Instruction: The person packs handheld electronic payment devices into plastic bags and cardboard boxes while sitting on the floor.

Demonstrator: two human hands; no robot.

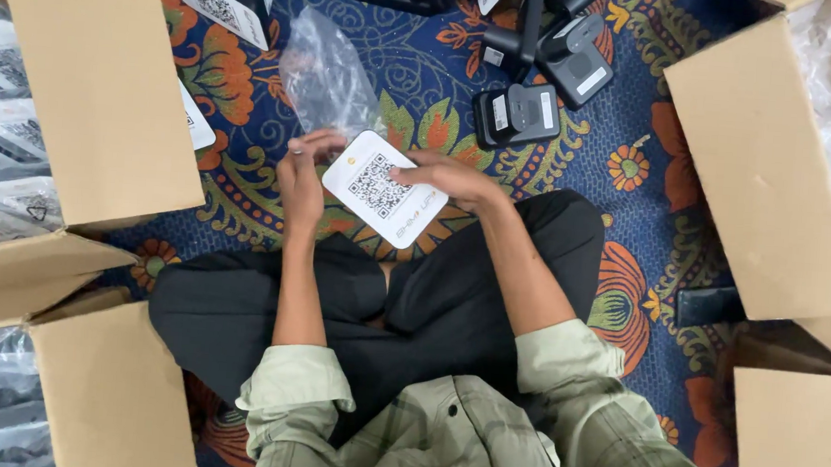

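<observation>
Above the patterned carpet (pixel 638 113), left hand (pixel 300 182) and right hand (pixel 444 175) pinch a white code-printed card (pixel 384 188); the clear plastic sleeve (pixel 327 73) touching it could snag and crumple.

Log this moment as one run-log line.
left hand: grips white code card edge | right hand: on card | clear plastic bag: behind card | floor: patterned carpet
</observation>
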